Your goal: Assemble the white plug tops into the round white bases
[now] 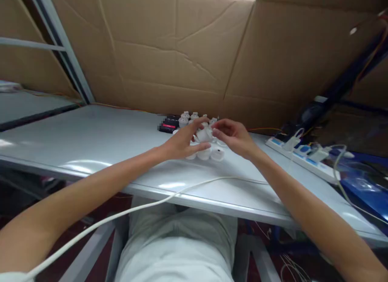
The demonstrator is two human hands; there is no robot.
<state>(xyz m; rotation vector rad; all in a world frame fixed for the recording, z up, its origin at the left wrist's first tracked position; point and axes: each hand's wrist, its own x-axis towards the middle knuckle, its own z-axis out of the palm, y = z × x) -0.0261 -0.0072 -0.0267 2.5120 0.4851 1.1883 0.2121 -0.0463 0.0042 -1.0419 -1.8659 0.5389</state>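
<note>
Several small white plastic pieces stand in a cluster on the grey table, among them an upright one at the back [183, 121] and a cup-like one at the front [217, 154]. My left hand [184, 142] reaches over the cluster from the left, thumb and fingers spread around a white piece [204, 134]. On the other side of that piece, my right hand [235, 136] has its thumb and forefinger pinched together at its edge. What lies between those fingertips is too small to make out.
A black box [169, 124] with a red stripe lies behind my left hand. White power strips [315, 165] with plugs run along the table's right side. A white cable [169, 198] crosses the front edge. Cardboard [169, 51] stands behind the table.
</note>
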